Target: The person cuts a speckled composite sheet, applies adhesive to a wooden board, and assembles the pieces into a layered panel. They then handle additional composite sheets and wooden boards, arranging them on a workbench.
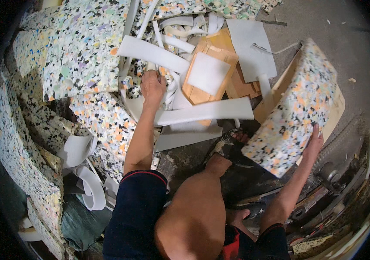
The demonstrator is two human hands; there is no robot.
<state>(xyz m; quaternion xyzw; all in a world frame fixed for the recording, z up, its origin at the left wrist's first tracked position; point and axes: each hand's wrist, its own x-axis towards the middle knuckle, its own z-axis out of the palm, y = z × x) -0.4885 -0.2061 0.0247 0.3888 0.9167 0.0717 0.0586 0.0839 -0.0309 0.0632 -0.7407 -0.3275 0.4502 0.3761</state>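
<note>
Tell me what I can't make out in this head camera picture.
All in the head view:
Left hand: most fingertips, hidden by the hand itself; any hold is unclear.
Right hand: any fingers under the speckled foam piece, hidden by it.
Wooden board: its middle, hidden by the white square sheet.
Large speckled sheet: far end, cut off by the top edge.

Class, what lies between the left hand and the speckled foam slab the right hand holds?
The head view shows white strips, a wooden board topped by a white square, and brown board pieces between left hand and foam slab.
</note>
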